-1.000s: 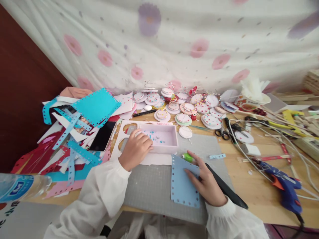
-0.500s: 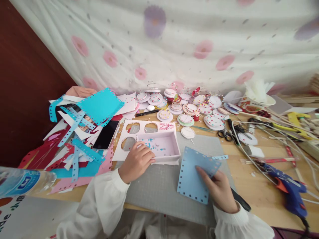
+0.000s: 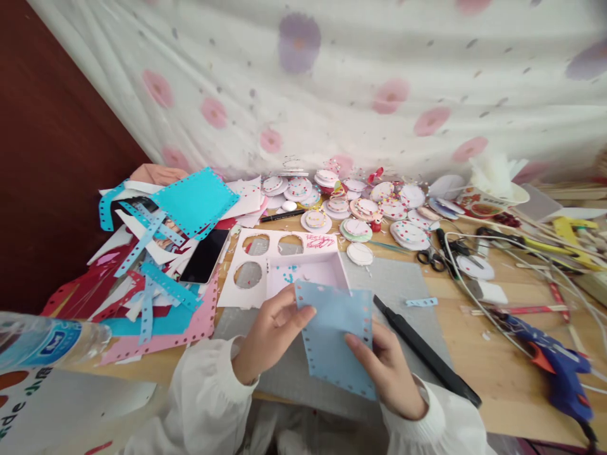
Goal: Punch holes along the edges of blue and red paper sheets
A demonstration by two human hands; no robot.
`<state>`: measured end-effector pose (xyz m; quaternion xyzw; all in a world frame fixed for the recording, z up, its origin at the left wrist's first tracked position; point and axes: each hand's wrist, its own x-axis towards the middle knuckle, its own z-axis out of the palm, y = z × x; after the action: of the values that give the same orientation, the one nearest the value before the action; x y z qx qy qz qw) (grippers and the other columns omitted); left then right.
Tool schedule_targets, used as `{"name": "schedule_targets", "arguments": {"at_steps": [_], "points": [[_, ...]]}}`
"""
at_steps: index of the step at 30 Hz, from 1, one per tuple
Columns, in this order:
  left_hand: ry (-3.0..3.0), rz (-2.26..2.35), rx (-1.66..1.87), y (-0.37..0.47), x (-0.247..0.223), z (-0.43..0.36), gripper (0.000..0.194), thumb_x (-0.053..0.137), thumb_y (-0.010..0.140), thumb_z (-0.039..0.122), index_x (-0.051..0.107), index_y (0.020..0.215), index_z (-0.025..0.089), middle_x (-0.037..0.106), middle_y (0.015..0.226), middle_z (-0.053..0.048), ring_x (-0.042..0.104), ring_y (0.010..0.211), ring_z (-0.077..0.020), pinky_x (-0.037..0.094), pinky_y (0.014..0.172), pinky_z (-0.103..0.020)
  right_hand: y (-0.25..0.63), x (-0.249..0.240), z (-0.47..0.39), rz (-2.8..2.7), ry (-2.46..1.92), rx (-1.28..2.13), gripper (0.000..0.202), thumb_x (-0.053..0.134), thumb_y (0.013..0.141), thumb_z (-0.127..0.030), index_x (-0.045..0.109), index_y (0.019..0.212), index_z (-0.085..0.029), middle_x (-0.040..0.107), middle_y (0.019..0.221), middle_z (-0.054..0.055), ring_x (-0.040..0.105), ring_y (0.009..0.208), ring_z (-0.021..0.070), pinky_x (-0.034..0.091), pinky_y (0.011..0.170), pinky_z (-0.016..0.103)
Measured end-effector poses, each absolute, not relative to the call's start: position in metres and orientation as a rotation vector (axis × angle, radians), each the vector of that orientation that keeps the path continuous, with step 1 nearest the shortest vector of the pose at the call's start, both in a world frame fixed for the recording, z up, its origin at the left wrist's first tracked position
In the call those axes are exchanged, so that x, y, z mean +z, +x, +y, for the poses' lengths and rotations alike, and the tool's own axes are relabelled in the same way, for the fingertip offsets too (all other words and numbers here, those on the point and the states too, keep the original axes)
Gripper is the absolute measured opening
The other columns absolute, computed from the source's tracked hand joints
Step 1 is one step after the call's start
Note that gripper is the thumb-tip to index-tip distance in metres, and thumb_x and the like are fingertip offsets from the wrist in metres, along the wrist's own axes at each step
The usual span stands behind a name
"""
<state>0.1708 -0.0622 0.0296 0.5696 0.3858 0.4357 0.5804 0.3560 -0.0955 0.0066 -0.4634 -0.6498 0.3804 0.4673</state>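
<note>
A light blue sheet of paper [image 3: 332, 335] with punched holes along its edges is held up over the grey cutting mat [image 3: 398, 278]. My left hand [image 3: 275, 328] pinches its upper left corner between thumb and fingers. On the sheet's right side, my right hand [image 3: 389, 366] grips it with the thumb in front. Behind the paper stands a shallow lilac box [image 3: 339, 275] with small blue bits inside, its near side hidden. White card [image 3: 227, 287] with round cut-outs lies around the box. To the right of my hands is a black utility knife [image 3: 422, 347].
Coloured paper scraps [image 3: 152, 284] and a phone [image 3: 205, 258] lie at the left, near a water bottle [image 3: 52, 341]. Several decorated paper discs [image 3: 410, 234] line the back. Scissors [image 3: 430, 259], a blue glue gun [image 3: 545, 360] and its white cable are on the right.
My left hand has left the box and taken hold of the blue sheet's corner. My right hand has brought the sheet leftward, in front of the box, uncovering the utility knife.
</note>
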Motion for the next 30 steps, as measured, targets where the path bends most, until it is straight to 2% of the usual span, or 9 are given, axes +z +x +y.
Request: {"name": "schedule_targets", "arguments": {"at_steps": [2, 4, 10, 13, 16, 18, 21, 26, 30], "points": [[1.064, 0.841, 1.025, 0.171, 0.026, -0.067, 0.021, 0.059, 0.089, 0.031, 0.063, 0.108, 0.022, 0.064, 0.111, -0.007, 0.057, 0.105, -0.0217, 0.043, 0.095, -0.035, 0.358, 0.009, -0.094, -1.59, -1.068, 0.937, 0.023, 0.049, 0.092, -0.037, 0.068, 0.094, -0.025, 0.066, 0.107, 0.008, 0.061, 0.104, 0.0253, 0.053, 0.083, 0.033], [0.845, 0.764, 1.02, 0.173, 0.024, -0.071, 0.024, 0.06, 0.088, 0.031, 0.063, 0.11, 0.022, 0.065, 0.111, -0.007, 0.059, 0.104, -0.0229, 0.046, 0.092, -0.036, 0.36, 0.008, -0.094, -1.597, -1.04, 0.94, 0.027, 0.047, 0.093, -0.038, 0.067, 0.105, -0.026, 0.061, 0.121, 0.009, 0.056, 0.115, 0.0271, 0.051, 0.088, 0.034], [0.552, 0.677, 1.01, 0.182, 0.023, -0.07, 0.02, 0.062, 0.087, 0.028, 0.065, 0.104, 0.019, 0.069, 0.098, -0.007, 0.064, 0.095, -0.0213, 0.051, 0.084, -0.032, 0.36, 0.006, -0.096, -1.66, -0.935, 0.973, 0.038, 0.044, 0.093, -0.046, 0.057, 0.124, -0.03, 0.054, 0.132, 0.008, 0.051, 0.121, 0.0297, 0.045, 0.098, 0.04], [0.511, 0.681, 0.984, 0.183, 0.022, -0.066, 0.018, 0.065, 0.084, 0.028, 0.067, 0.099, 0.017, 0.07, 0.095, -0.006, 0.066, 0.093, -0.0208, 0.052, 0.083, -0.031, 0.362, 0.005, -0.099, -1.521, -0.882, 1.091, 0.041, 0.038, 0.092, -0.052, 0.058, 0.12, -0.029, 0.05, 0.136, 0.009, 0.053, 0.118, 0.0316, 0.049, 0.091, 0.042], [0.515, 0.715, 1.016, 0.176, 0.022, -0.062, 0.019, 0.068, 0.082, 0.028, 0.067, 0.098, 0.018, 0.07, 0.095, -0.006, 0.066, 0.094, -0.0203, 0.053, 0.084, -0.029, 0.377, -0.001, -0.104, -1.343, -1.044, 0.942, 0.032, 0.036, 0.094, -0.042, 0.058, 0.111, -0.026, 0.049, 0.132, 0.013, 0.059, 0.1, 0.0292, 0.052, 0.077, 0.042], [0.537, 0.737, 1.051, 0.167, 0.022, -0.061, 0.02, 0.068, 0.082, 0.028, 0.067, 0.1, 0.019, 0.07, 0.097, -0.005, 0.066, 0.095, -0.02, 0.053, 0.084, -0.028, 0.395, -0.009, -0.108, -1.38, -1.324, 0.617, 0.021, 0.047, 0.09, -0.03, 0.058, 0.107, -0.024, 0.054, 0.119, 0.013, 0.056, 0.101, 0.0292, 0.047, 0.083, 0.044], [0.595, 0.779, 1.084, 0.148, 0.022, -0.061, 0.023, 0.067, 0.083, 0.028, 0.066, 0.105, 0.021, 0.07, 0.1, -0.005, 0.065, 0.098, -0.0211, 0.054, 0.085, -0.029, 0.427, -0.03, -0.114, -1.635, -1.571, 0.171, 0.026, 0.058, 0.082, -0.028, 0.058, 0.107, -0.021, 0.055, 0.108, 0.014, 0.052, 0.101, 0.0328, 0.041, 0.088, 0.052], [0.679, 0.874, 1.099, 0.121, 0.02, -0.065, 0.025, 0.068, 0.082, 0.028, 0.067, 0.106, 0.02, 0.07, 0.103, -0.007, 0.064, 0.102, -0.0243, 0.053, 0.087, -0.033, 0.457, -0.064, -0.109, -1.862, -1.678, 0.008, 0.022, 0.046, 0.088, -0.024, 0.059, 0.105, -0.019, 0.057, 0.099, 0.014, 0.054, 0.091, 0.0304, 0.044, 0.079, 0.049], [0.71, 0.948, 1.109, 0.117, 0.021, -0.07, 0.023, 0.068, 0.082, 0.026, 0.068, 0.103, 0.019, 0.07, 0.105, -0.008, 0.063, 0.103, -0.0254, 0.052, 0.087, -0.034, 0.45, -0.054, -0.087, -1.814, -1.642, -0.038, 0.021, 0.044, 0.089, -0.023, 0.061, 0.101, -0.018, 0.057, 0.1, 0.015, 0.054, 0.094, 0.0306, 0.044, 0.083, 0.05]]}}
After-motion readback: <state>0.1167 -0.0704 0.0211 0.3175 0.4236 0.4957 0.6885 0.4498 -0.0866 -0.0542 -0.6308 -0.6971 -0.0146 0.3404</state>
